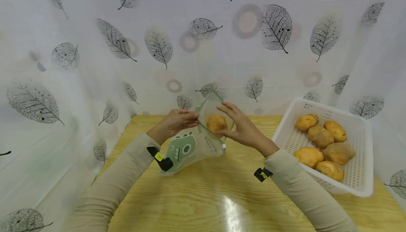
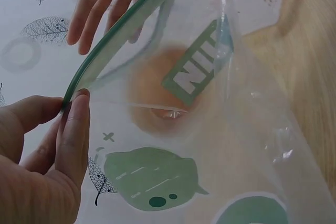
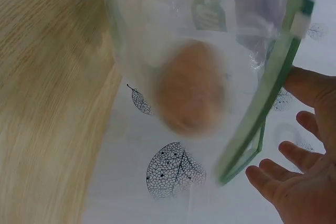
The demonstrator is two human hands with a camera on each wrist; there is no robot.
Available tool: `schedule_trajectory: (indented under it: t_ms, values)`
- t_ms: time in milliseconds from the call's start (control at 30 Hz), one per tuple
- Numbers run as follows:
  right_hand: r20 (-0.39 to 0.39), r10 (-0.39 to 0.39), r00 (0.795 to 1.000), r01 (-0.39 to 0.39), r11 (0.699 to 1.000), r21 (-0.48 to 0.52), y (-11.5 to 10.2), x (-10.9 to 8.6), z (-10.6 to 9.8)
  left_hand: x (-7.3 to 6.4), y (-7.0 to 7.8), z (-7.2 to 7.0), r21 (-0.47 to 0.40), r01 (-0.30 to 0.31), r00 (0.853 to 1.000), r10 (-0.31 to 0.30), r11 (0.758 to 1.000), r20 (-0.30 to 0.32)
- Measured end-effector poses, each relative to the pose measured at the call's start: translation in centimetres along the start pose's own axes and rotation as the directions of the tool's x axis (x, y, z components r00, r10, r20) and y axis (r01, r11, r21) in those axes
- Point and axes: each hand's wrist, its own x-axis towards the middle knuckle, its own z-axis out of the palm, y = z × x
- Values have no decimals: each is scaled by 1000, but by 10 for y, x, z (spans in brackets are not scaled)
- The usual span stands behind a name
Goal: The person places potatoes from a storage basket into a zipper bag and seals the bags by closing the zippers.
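Note:
A clear zip bag [image 1: 206,151] with green cartoon prints is held tilted over the table, its green-edged mouth spread wide. My left hand [image 1: 174,123] pinches one side of that rim between thumb and fingers, plainly seen in the left wrist view. Within the bag, a potato [image 1: 216,123] shows through the plastic, blurred in both wrist views [image 3: 191,90]. At the opposite side of the mouth is my right hand [image 1: 242,128], fingers spread and holding nothing. In the right wrist view its thumb is by the green zip strip [image 3: 268,98]; whether it touches I cannot tell.
On the right of the wooden table [image 1: 190,203] stands a white perforated basket [image 1: 364,147] with several potatoes [image 1: 320,136] in it. A white curtain [image 1: 215,66] printed with dark leaves hangs behind the table and along its sides.

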Motion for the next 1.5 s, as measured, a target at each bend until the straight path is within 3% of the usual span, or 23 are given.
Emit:
schedule_trajectory:
  t_ms: [167, 233, 300, 367, 500, 567, 633, 733, 867, 967, 1167, 1367, 1500]
  values:
    - [-18, 127, 992, -126, 991, 39, 4, -6, 1, -1, -1, -1, -16, -4, 1000, 4, 1000, -2]
    - [-27, 219, 975, -217, 974, 65, 8, -9, 2, -2, -1, -1, -20, -7, 1000, 7, 1000, -1]
    - [-15, 335, 942, -332, 937, 105, 13, -12, 4, -2, -1, -1, -25, -10, 1000, 10, 1000, -3]
    - [32, 450, 893, -448, 876, 179, 20, -14, 7, -1, 0, -2, -29, -15, 1000, 15, 999, -7]
    - [177, 585, 791, -602, 694, 395, 34, -16, 12, 0, 0, -3, -27, -26, 1000, 25, 999, -11]
    - [216, 612, 761, -627, 608, 487, 38, -15, 14, -1, 0, -5, -27, -28, 1000, 28, 999, -10]
    - [213, 631, 746, -633, 573, 521, 39, -13, 16, -2, 0, -7, -33, -32, 999, 32, 999, -10]
    - [195, 651, 734, -638, 562, 526, 38, -10, 17, -6, 4, -10, -31, -45, 999, 45, 998, -14]
    - [170, 639, 750, -613, 576, 541, 31, -1, 13, -13, 16, -17, -12, -84, 996, 84, 996, -30]
    - [154, 609, 778, -576, 595, 560, 23, 5, 6, -18, 28, -21, -6, -119, 992, 118, 993, -47]
    - [139, 572, 809, -537, 620, 573, 8, 14, -7, -30, 51, -24, -18, -178, 982, 177, 984, -68]
    - [129, 568, 813, -524, 615, 589, 1, 19, -13, -39, 65, -27, -16, -214, 975, 213, 977, -58]
    - [135, 563, 815, -532, 637, 558, -2, 22, -12, -42, 68, -29, 26, -227, 972, 228, 974, -57]
